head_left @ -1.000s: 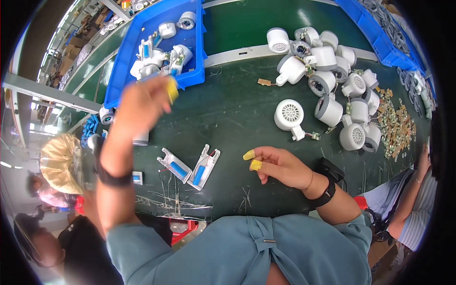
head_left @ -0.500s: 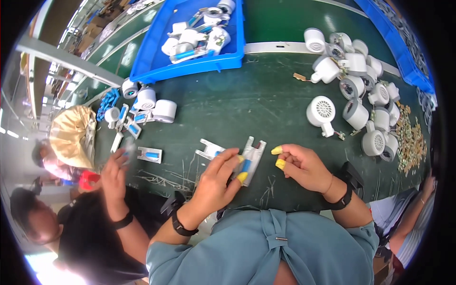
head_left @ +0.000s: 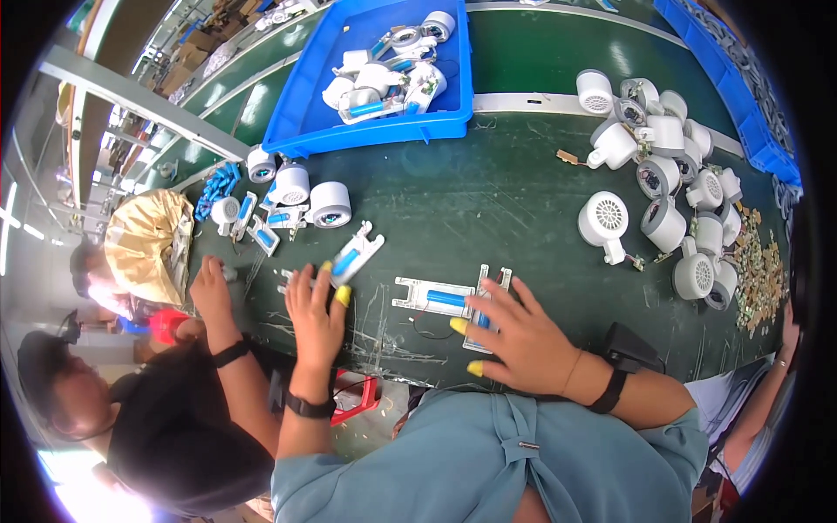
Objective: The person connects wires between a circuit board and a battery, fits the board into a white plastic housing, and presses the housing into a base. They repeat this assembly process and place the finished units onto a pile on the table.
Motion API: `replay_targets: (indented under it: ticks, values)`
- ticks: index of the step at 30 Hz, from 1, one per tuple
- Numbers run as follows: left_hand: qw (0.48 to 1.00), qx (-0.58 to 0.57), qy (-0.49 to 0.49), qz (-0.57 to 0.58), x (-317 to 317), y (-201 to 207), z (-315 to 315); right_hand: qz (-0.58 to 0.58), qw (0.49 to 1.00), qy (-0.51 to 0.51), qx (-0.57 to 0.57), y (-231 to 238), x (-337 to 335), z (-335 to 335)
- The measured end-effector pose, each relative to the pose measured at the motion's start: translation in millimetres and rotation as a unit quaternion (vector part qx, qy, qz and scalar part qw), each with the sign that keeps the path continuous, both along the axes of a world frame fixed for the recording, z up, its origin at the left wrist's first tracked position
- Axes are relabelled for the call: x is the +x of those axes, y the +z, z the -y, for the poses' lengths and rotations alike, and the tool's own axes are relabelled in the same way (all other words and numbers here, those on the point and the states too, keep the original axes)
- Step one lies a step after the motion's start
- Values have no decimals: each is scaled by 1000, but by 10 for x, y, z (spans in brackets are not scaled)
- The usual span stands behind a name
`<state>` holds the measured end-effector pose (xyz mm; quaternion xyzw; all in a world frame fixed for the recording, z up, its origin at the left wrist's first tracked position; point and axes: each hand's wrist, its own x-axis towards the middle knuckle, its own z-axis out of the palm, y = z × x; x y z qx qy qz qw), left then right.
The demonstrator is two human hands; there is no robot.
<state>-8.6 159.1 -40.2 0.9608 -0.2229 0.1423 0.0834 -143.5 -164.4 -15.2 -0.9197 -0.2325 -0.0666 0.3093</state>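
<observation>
Yellow finger covers sit on the thumb and index finger of both hands. My left hand (head_left: 316,322) is open, fingers spread, at the near end of a white plastic handle shell (head_left: 356,254) with a blue cylindrical cell. A second white piece is mostly hidden under those fingers. My right hand (head_left: 527,344) lies open, fingers apart, over an upright-lying handle shell (head_left: 494,281), covering much of it and its blue cell. Against this shell's left side lies another handle shell (head_left: 418,295), crosswise, with a blue cell and a thin wire near it.
White round fan heads (head_left: 603,218) are heaped at the right beside small brown boards (head_left: 758,270). A blue tray (head_left: 366,135) holds more assemblies. Loose blue cells (head_left: 218,185) and fan units (head_left: 330,204) lie far left. A co-worker's hand (head_left: 211,292) is close left of mine.
My left hand has left the middle shell and moved left. My right hand has come left onto that shell. Another shell now lies beyond my left hand. The whole view has shifted slightly.
</observation>
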Motion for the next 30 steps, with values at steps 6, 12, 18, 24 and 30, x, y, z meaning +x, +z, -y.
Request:
replay_targets:
  ticks: [6,12,18,24,30]
  values:
    - [982,-108,-124,-98,-444,113,672,-34,999,18,-25,-44,-133,92]
    - [918,-246,-209,-232,200,149,1517,-35,998,-34,-25,-84,-128,233]
    - [935,-171,-304,-67,237,449,1894,105,963,-249,14,15,-365,663]
    - [875,-152,-424,-181,-255,416,1765,2,901,-423,-102,-2,-590,1223]
    - [897,-158,-385,-146,-259,397,1841,-140,898,-394,139,91,-493,1169]
